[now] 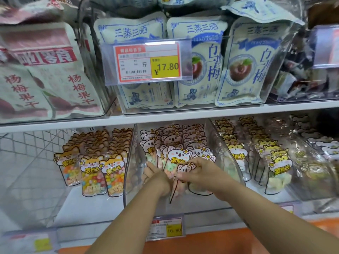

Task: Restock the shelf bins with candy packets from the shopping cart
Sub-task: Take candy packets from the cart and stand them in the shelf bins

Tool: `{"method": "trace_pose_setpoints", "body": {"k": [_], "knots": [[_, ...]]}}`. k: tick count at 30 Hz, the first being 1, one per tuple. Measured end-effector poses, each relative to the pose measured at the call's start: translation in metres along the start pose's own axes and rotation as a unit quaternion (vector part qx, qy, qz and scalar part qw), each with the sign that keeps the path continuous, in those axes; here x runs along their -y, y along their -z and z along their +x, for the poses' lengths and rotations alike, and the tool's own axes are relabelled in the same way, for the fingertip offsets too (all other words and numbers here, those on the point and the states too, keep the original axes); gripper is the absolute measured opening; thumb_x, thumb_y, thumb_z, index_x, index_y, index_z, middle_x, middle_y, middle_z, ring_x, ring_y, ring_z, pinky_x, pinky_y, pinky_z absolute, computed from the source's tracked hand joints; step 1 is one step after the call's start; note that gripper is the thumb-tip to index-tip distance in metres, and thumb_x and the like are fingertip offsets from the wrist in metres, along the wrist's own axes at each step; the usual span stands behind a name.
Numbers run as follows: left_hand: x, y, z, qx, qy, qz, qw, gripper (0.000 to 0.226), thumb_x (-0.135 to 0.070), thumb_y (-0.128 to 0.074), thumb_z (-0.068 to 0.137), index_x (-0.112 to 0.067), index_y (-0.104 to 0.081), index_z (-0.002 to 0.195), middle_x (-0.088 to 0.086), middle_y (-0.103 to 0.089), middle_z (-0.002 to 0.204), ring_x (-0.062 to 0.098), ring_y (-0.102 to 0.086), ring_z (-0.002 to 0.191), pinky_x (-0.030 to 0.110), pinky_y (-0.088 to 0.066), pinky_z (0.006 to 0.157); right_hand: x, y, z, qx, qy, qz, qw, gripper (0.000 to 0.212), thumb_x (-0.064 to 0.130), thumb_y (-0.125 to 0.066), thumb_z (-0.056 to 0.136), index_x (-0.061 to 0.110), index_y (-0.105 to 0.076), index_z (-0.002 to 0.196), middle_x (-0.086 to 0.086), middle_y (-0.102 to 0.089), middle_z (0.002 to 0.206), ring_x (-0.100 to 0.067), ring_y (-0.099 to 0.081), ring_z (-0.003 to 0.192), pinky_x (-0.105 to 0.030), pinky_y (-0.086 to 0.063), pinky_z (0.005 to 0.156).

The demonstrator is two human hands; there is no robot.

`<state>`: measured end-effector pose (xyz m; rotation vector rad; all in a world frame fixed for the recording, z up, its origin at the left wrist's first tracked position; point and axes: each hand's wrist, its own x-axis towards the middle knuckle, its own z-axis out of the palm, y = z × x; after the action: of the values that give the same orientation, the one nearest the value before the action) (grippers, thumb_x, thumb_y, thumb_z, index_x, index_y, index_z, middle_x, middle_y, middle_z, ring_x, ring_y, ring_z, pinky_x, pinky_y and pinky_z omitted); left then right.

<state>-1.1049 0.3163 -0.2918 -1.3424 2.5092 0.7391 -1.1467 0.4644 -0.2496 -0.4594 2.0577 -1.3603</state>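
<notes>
A koala packet [183, 168], upright at the front of the middle bin [129, 162], is pinched at its top by the right hand [200, 174], while the left hand [156, 178] touches the other packets [176, 155] beside it, its grip unclear, with clear bin walls close on either side and bare floor in front.

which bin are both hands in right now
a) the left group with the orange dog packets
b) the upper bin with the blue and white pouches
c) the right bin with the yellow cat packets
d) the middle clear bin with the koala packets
d: the left hand and the right hand both reach into the middle clear bin, at the front row of koala packets, with the right hand's fingers curled on one of them.
</notes>
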Motion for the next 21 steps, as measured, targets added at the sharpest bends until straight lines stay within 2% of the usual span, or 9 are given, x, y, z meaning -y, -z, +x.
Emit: {"method": "trace_pose_setpoints", "body": {"k": [2, 5, 8, 11, 13, 15, 17, 19, 21], "knots": [[-0.002, 0.002, 0.001, -0.020, 0.008, -0.033, 0.999, 0.111, -0.032, -0.063, 0.095, -0.009, 0.030, 0.150, 0.013, 0.001, 0.160, 0.031, -0.019, 0.145, 0.041, -0.025, 0.118, -0.003, -0.002, 0.001, -0.013, 0.005, -0.061, 0.998, 0.056, 0.027, -0.092, 0.066, 0.019, -0.059, 0.111, 0.013, -0.066, 0.068, 0.003, -0.060, 0.059, -0.014, -0.044, 0.051], [0.005, -0.001, 0.005, -0.030, -0.076, -0.096, 0.992, 0.111, -0.023, -0.065, 0.093, -0.023, 0.030, 0.151, 0.014, -0.021, 0.159, 0.033, -0.047, 0.131, 0.047, -0.039, 0.109, -0.004, -0.002, 0.005, -0.032, 0.019, -0.122, 0.992, 0.046, 0.026, -0.087, 0.072, 0.018, -0.058, 0.108, 0.009, -0.065, 0.079, 0.000, -0.058, 0.067, -0.011, -0.042, 0.052], [0.012, 0.008, 0.003, 0.004, -0.136, -0.113, 0.984, 0.090, -0.027, -0.062, 0.095, -0.023, 0.003, 0.158, 0.014, -0.048, 0.147, 0.034, -0.057, 0.122, 0.042, -0.045, 0.102, -0.004, -0.003, 0.010, -0.053, 0.018, -0.142, 0.988, 0.046, 0.030, -0.086, 0.073, 0.018, -0.057, 0.106, 0.009, -0.062, 0.079, -0.004, -0.056, 0.070, -0.017, -0.039, 0.055], [0.011, 0.015, -0.005, 0.026, -0.178, -0.149, 0.972, 0.073, -0.029, -0.056, 0.099, -0.017, -0.013, 0.157, 0.008, -0.049, 0.148, 0.029, -0.051, 0.130, 0.032, -0.041, 0.101, -0.007, -0.003, 0.015, -0.093, 0.039, -0.157, 0.982, 0.043, 0.025, -0.082, 0.076, 0.018, -0.053, 0.106, 0.011, -0.051, 0.068, -0.005, -0.048, 0.061, -0.018, -0.036, 0.051], [0.007, 0.016, -0.006, 0.065, -0.170, -0.229, 0.956, 0.062, -0.021, -0.048, 0.102, -0.017, -0.018, 0.156, -0.005, -0.056, 0.134, 0.017, -0.058, 0.116, 0.022, -0.045, 0.092, -0.007, -0.004, 0.017, -0.113, 0.051, -0.176, 0.977, 0.043, 0.023, -0.081, 0.078, 0.019, -0.052, 0.110, 0.011, -0.050, 0.070, -0.005, -0.047, 0.062, -0.016, -0.034, 0.049], [0.002, 0.015, -0.004, 0.107, -0.157, -0.335, 0.923, 0.051, -0.016, -0.040, 0.103, -0.020, -0.027, 0.152, -0.011, -0.058, 0.116, 0.005, -0.055, 0.097, 0.014, -0.045, 0.081, -0.007, -0.008, 0.020, -0.124, 0.060, -0.199, 0.970, 0.049, 0.023, -0.080, 0.078, 0.019, -0.051, 0.117, 0.008, -0.053, 0.080, -0.009, -0.051, 0.072, -0.018, -0.036, 0.054], [-0.002, 0.012, -0.001, 0.138, -0.147, -0.399, 0.894, 0.047, -0.031, -0.042, 0.099, -0.029, -0.035, 0.146, -0.004, -0.057, 0.134, 0.012, -0.055, 0.116, 0.028, -0.044, 0.099, -0.007, -0.014, 0.024, -0.139, 0.071, -0.215, 0.964, 0.055, 0.022, -0.080, 0.077, 0.019, -0.050, 0.123, -0.001, -0.058, 0.100, -0.018, -0.055, 0.091, -0.024, -0.042, 0.067], [-0.001, 0.000, 0.018, 0.139, -0.138, -0.450, 0.871, 0.057, -0.050, -0.048, 0.082, -0.030, -0.047, 0.136, 0.000, -0.059, 0.134, 0.019, -0.058, 0.119, 0.039, -0.044, 0.105, -0.007, -0.019, 0.028, -0.157, 0.074, -0.227, 0.958, 0.060, 0.024, -0.079, 0.075, 0.021, -0.047, 0.125, -0.005, -0.054, 0.117, -0.023, -0.053, 0.105, -0.032, -0.047, 0.082], [0.005, -0.019, 0.049, 0.101, -0.097, -0.487, 0.862, 0.057, -0.050, -0.048, 0.069, -0.018, -0.059, 0.114, 0.005, -0.068, 0.102, 0.019, -0.063, 0.092, 0.037, -0.046, 0.093, -0.007, -0.022, 0.031, -0.169, 0.067, -0.234, 0.955, 0.063, 0.028, -0.080, 0.074, 0.022, -0.045, 0.126, -0.004, -0.048, 0.122, -0.026, -0.052, 0.111, -0.042, -0.050, 0.091]]}}
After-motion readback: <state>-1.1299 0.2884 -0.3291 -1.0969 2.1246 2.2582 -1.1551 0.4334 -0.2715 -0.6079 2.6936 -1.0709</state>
